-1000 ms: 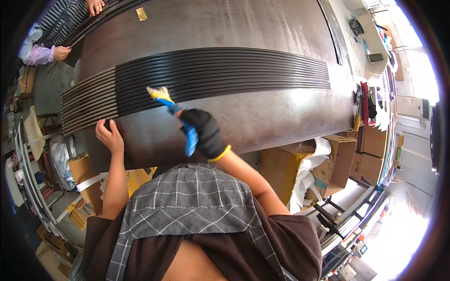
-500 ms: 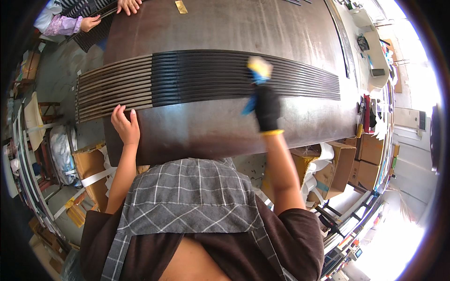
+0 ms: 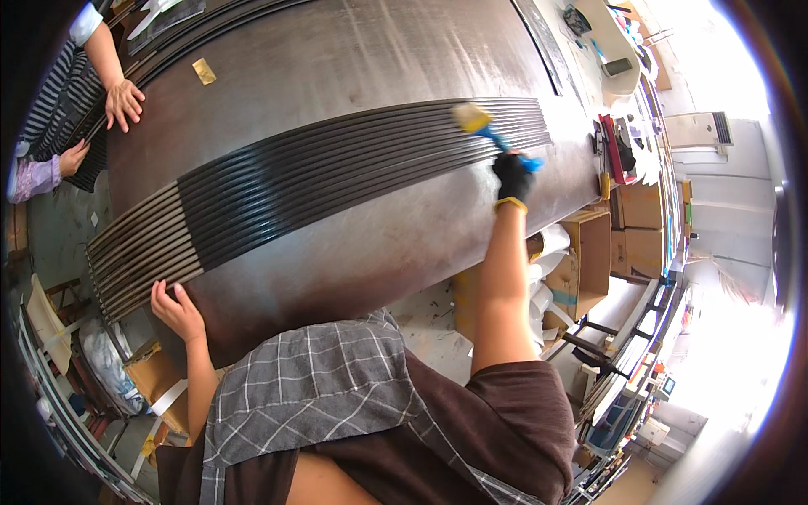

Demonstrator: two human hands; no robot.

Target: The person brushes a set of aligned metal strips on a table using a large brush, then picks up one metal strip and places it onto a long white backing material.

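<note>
A row of thin rods lies side by side across the dark table. Their left ends are bare and brownish; the rest is black, glossy in places. My left hand, bare with fingers apart, rests against the nearest rod near the brown ends. In a black glove with a yellow cuff, my right hand grips the blue handle of a brush. The brush's pale yellow head is blurred and lies over the black rods toward their right end; whether it touches them I cannot tell.
Another person's hand rests on the table's far left edge, and their other hand holds a thin rod. A gold-coloured patch lies on the table. Cardboard boxes stand beyond the near right edge. Long dark strips lie at the back left.
My view has turned, so the rods now slant up to the right. The right hand and brush have moved toward the rods' right end. My left hand stays by the brown ends.
</note>
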